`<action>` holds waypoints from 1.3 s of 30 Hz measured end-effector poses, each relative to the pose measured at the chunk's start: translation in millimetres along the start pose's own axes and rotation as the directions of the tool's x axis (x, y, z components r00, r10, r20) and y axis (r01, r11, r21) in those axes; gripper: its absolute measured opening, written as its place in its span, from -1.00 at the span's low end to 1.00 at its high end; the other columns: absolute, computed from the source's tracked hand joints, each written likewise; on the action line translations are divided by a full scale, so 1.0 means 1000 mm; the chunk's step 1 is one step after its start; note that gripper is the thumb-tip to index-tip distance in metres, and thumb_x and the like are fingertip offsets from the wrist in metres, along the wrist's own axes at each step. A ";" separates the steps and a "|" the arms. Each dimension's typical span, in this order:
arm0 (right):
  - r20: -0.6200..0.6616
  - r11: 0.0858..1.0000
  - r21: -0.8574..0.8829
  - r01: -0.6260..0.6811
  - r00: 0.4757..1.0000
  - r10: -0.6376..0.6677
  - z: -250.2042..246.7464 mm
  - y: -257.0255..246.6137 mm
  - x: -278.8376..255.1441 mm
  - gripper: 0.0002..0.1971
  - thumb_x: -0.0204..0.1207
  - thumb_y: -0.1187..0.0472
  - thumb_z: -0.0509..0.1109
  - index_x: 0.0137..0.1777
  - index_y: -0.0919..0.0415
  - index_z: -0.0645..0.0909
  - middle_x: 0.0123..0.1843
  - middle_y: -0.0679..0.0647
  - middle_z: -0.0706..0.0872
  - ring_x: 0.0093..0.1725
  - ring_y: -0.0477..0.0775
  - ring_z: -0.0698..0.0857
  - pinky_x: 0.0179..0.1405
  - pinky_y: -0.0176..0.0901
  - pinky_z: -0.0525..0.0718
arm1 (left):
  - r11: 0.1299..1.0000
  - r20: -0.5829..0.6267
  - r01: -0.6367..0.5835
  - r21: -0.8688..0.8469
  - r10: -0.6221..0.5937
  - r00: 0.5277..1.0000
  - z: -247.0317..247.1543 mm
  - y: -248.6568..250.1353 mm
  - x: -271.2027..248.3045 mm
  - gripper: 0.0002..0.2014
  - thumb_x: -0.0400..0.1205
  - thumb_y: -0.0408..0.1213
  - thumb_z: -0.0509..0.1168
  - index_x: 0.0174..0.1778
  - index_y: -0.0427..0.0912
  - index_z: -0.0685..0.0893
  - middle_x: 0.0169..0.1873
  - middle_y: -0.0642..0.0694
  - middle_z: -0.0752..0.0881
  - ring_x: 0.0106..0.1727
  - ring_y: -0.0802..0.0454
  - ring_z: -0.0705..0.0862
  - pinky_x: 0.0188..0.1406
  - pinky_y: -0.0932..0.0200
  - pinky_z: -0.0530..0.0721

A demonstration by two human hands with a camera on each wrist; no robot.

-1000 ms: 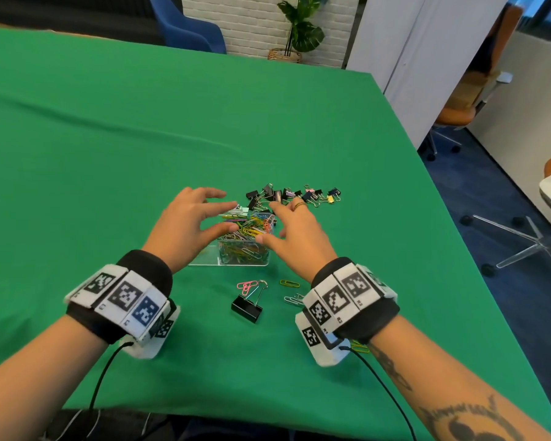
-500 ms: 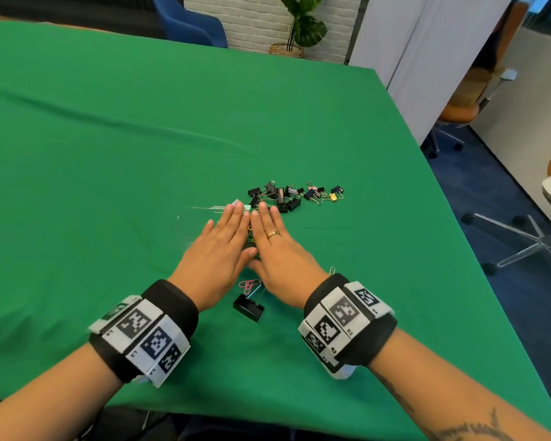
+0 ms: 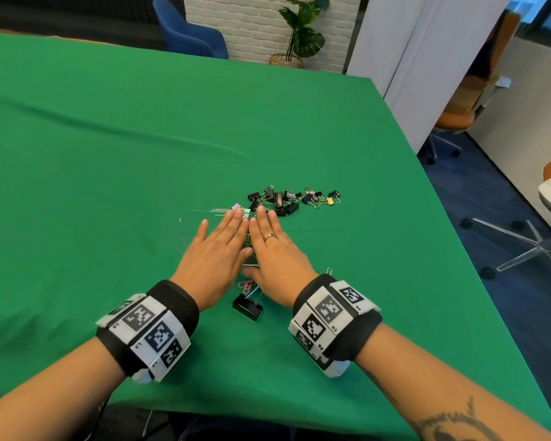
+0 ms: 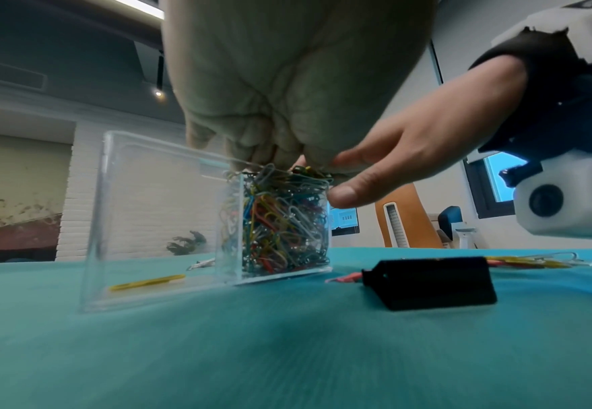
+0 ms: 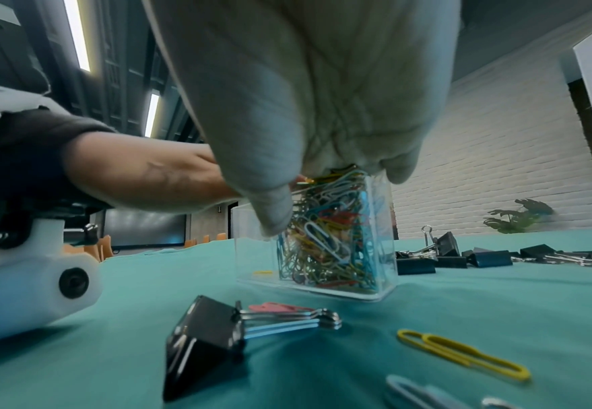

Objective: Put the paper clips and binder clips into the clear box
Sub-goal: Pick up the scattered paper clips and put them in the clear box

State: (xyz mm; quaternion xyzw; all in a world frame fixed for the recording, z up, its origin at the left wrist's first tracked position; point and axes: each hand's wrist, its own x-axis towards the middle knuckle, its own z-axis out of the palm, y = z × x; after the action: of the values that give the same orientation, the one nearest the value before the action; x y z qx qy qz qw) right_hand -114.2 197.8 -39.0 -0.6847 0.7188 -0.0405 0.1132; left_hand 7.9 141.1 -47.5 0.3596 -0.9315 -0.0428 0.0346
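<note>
Currently both hands lie flat, fingers straight, side by side on top of the clear box: left hand and right hand press palms down on the heaped paper clips that fill the box's right compartment to the brim. Its left compartment holds one yellow paper clip. The box stands upright on the green desk. A large black binder clip lies just near-side of the hands, beside a pink paper clip. Beyond the fingertips, a scatter of small binder clips rests on the desk. Two loose paper clips, yellow and pale, lie under the right wrist.
</note>
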 end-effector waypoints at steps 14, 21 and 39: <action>0.009 1.000 -0.009 0.008 1.000 -0.008 -0.009 0.004 0.000 -0.12 0.57 -0.05 0.26 0.63 0.24 -0.25 0.68 0.11 -0.28 0.67 0.09 -0.22 0.64 0.06 -0.05 | 0.994 -0.282 -0.064 -0.091 0.036 0.959 -0.017 0.000 0.010 -0.73 0.61 -0.34 0.27 0.21 -0.29 0.67 0.35 -0.20 0.59 0.37 -0.15 0.58 0.31 -0.05 0.55; -0.096 0.977 0.201 0.068 0.994 -0.049 -0.032 0.025 -0.010 -0.24 0.55 0.02 0.31 0.64 -0.02 -0.05 0.70 0.08 -0.15 0.68 0.07 -0.06 0.64 0.10 0.00 | 0.921 -0.271 0.019 -0.390 -0.135 0.953 -0.028 -0.010 0.014 -0.58 0.51 -0.24 0.41 0.31 -0.11 0.61 0.31 -0.05 0.62 0.34 -0.03 0.60 0.48 -0.02 0.42; 0.209 0.941 0.225 -0.255 0.955 0.209 -0.007 0.091 -0.043 -0.70 0.47 0.20 0.41 0.20 0.19 0.57 0.09 0.12 0.46 0.08 0.10 0.52 0.26 -0.18 0.50 | 0.983 0.245 0.057 0.172 -0.099 0.965 0.011 0.031 0.012 -0.78 0.63 -0.35 0.19 0.18 -0.19 0.58 0.13 -0.22 0.66 0.14 -0.21 0.66 0.10 -0.03 0.63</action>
State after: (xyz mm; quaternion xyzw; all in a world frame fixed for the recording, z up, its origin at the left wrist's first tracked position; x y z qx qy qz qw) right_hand -202.6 245.2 -47.0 -0.5761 0.7706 -0.0540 0.2673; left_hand -22.3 156.3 -54.6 0.3894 -0.9137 -0.0131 -0.1154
